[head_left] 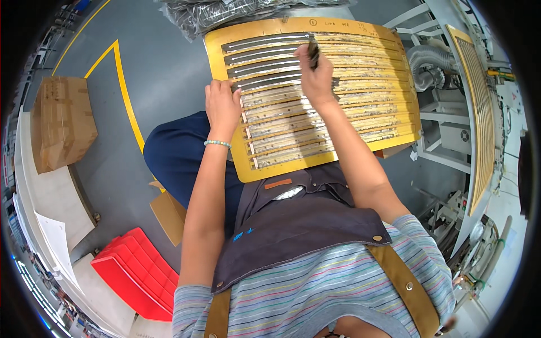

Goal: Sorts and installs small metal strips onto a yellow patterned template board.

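A large yellow panel [332, 153] with many parallel slotted rows rests across my lap, tilted. Dark strips [265, 49] with shiny pale lines lie in the left part of its upper rows; right of my right hand those rows look pale and mottled. My right hand [317, 79] is closed round a dark, narrow object [313, 52] over the upper middle of the panel. It is smeared, so its kind is unclear; dark bits also show behind the wrist side. My left hand [221, 110] has its fingers closed together at the panel's left edge, against the row ends; what they pinch is hidden.
Clear plastic wrapping [208, 17] lies beyond the panel. To the right stand a white metal frame [451, 118], a flexible duct [425, 59] and another slotted panel [479, 107]. A cardboard box [65, 121] and a red crate [141, 270] are on the left.
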### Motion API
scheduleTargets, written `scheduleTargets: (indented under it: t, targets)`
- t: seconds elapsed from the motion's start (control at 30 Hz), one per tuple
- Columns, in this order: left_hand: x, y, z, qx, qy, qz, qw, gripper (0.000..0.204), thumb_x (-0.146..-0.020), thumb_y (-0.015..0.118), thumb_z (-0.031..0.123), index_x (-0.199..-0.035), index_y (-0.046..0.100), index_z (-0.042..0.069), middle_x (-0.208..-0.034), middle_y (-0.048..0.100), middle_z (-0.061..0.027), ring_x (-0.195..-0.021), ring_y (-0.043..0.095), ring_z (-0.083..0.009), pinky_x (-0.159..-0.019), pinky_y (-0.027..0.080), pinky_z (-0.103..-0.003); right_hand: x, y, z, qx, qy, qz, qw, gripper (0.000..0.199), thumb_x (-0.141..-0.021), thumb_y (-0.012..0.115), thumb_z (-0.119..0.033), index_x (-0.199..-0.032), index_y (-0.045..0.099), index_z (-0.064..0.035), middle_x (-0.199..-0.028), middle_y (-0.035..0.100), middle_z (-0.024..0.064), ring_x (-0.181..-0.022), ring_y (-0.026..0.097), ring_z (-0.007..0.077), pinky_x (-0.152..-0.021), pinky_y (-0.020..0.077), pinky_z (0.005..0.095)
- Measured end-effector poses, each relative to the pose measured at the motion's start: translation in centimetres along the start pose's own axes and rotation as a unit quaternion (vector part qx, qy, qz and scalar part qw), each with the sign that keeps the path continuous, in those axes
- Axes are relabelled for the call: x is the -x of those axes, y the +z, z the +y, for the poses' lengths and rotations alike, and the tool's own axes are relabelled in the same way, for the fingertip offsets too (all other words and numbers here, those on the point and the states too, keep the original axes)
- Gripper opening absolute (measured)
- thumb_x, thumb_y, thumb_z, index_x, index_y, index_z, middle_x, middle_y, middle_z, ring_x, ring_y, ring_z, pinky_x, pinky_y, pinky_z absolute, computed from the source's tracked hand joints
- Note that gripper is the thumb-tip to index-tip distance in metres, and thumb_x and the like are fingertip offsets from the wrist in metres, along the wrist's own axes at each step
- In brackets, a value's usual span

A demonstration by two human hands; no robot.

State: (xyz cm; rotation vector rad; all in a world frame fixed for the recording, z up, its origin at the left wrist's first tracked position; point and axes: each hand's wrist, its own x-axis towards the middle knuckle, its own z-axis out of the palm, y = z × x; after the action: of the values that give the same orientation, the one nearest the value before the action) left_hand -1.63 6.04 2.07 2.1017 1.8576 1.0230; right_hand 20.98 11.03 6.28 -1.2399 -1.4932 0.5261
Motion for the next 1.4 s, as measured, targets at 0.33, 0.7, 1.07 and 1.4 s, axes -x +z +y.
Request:
scheduleTargets:
  t: [0.33, 0.7, 1.07, 1.4]
  targets:
    - [-1.0, 1.2, -0.9, 0.294, -0.146, -0.114, 0.938, 0.013, -0.092, 0.070, 0.013, -0.098, 0.066, 0.002, -0.092, 0.062, -0.0102, -0.091, 0.059, -0.0293, -0.082, 0.049, -0.040, 1.5, 5.0, 0.5, 0.197, -0.125, -0.339, 0.911, 0.037, -0.074, 0.071, -0.001, -0.109, 0.071, -0.0097, -0.100, 0.068, 0.0104, -0.090, 0.068, 0.0356, -0.079, 0.0560, 0.0444]
    - [-4.1, 2.2, -2.6, -0.067, -0.033, -0.069, 0.995, 0.012, -0.091, 0.071, 0.015, -0.091, 0.069, 0.003, -0.094, 0.064, -0.0105, -0.099, 0.058, -0.0327, -0.087, 0.049, -0.042, -3.5, 2.2, 0.6, 0.164, -0.095, -0.146, 0.971, 0.039, -0.076, 0.068, -0.002, -0.113, 0.072, -0.0132, -0.109, 0.074, 0.0094, -0.094, 0.072, 0.0323, -0.080, 0.0580, 0.0405]
    - [-7.4, 1.8, -4.4, 0.023, -0.041, -0.003, 0.999, 0.015, -0.094, 0.070, 0.017, -0.095, 0.071, 0.003, -0.099, 0.065, -0.0117, -0.092, 0.059, -0.0299, -0.084, 0.049, -0.038, -5.2, 3.5, 2.1, 0.055, -0.025, -0.032, 0.998, 0.017, -0.089, 0.065, -0.004, -0.105, 0.070, -0.0037, -0.093, 0.070, 0.0148, -0.085, 0.068, 0.0302, -0.075, 0.0524, 0.0379]
    - [-8.3, 4.1, -3.3, 0.168, -0.044, -0.046, 0.984, 0.006, -0.091, 0.067, 0.009, -0.094, 0.067, 0.003, -0.097, 0.062, -0.0127, -0.098, 0.056, -0.0331, -0.085, 0.048, -0.044, -3.6, 7.4, 2.8, 0.229, -0.102, -0.274, 0.928, 0.037, -0.075, 0.072, -0.007, -0.111, 0.071, -0.0102, -0.104, 0.069, 0.0098, -0.097, 0.068, 0.0335, -0.082, 0.0559, 0.0443]
